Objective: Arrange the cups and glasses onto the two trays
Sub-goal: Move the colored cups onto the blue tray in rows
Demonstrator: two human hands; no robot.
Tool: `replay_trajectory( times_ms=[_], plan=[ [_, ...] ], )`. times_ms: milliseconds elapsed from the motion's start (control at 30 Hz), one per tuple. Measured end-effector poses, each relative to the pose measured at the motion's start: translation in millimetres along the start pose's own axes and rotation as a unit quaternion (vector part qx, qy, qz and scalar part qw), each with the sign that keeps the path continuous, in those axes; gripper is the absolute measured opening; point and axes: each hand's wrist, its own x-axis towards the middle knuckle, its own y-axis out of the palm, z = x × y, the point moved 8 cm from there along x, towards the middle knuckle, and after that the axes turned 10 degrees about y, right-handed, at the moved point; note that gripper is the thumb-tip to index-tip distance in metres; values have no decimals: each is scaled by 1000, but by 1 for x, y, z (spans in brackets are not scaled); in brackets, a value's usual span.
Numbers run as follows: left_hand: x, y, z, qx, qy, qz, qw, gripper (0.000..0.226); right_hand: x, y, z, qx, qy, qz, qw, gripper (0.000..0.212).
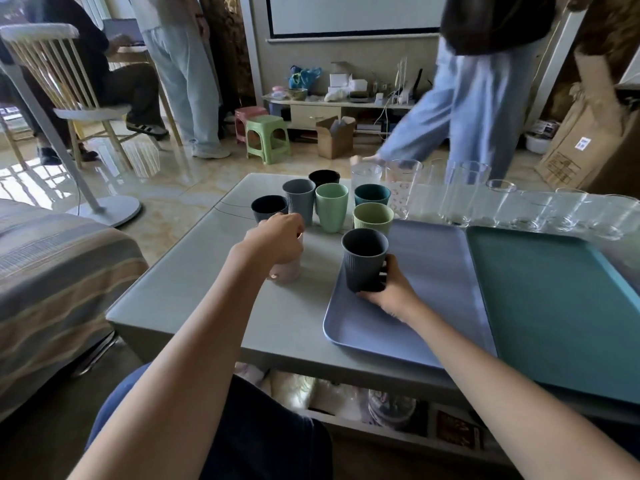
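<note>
My right hand (389, 292) grips a dark grey ribbed cup (363, 259) that stands on the near-left part of the lavender tray (426, 282). My left hand (277, 239) closes over the top of a pale pink cup (287, 271) on the table, left of that tray. A teal tray (554, 306) lies to the right of the lavender one. Behind the hands stand several ribbed cups: navy (269, 207), grey (299, 199), black (324, 178), mint (331, 206), teal (372, 195) and olive (373, 216). A row of clear glasses (502, 206) runs along the far edge.
The grey coffee table (194, 292) has a striped sofa (52, 282) on its left. People stand and walk past beyond the table, close to the glasses. A fan base (110, 209), stools and boxes are on the floor further back.
</note>
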Motion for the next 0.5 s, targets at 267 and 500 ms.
replay_trajectory(
  times_ms=[267,500],
  plan=[
    [-4,-11,15,-35,-17,-37,999,36,1,-23,5,-115,-2,22,993,80],
    [2,-20,38,-60,-38,-102,992,41,2,-82,55,-86,-84,-171,978,44]
  ],
)
